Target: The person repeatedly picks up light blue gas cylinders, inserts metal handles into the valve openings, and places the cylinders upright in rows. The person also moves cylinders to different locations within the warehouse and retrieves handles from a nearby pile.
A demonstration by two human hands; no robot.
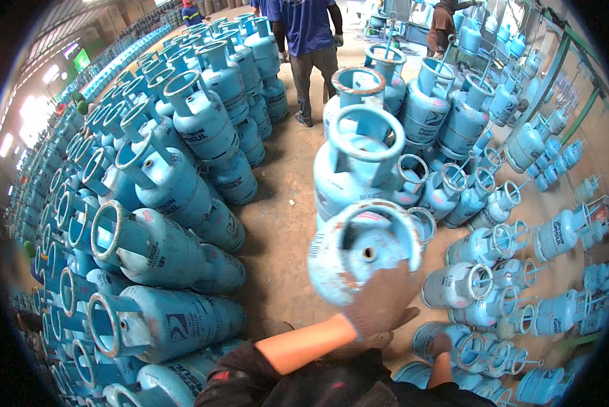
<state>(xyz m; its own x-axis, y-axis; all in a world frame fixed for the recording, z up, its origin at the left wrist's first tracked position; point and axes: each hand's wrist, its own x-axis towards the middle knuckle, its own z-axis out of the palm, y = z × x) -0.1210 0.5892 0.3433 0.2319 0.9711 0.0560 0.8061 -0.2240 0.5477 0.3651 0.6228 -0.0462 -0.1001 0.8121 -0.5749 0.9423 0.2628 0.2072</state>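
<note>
A light-blue gas cylinder (331,264) with a worn, rust-marked collar ring stands in front of me, tilted so that its top and round valve opening face me. My left hand (382,298), in a brown glove, lies against the near side of its top, below the collar. Its thumb is spread away from the other fingers, whose tips are blurred. Lower and to the right is my right hand (441,344), close to several blue cylinders; its fingers are smeared. Just behind the tilted cylinder, another blue cylinder (348,173) with a wide collar stands upright.
Stacked blue cylinders (172,322) line the left side. More cylinders (423,115), some with rods at their tops, crowd the right near a green metal frame (555,68). A brown floor aisle (277,237) runs between. A person in a blue shirt (304,27) stands ahead; others work farther back.
</note>
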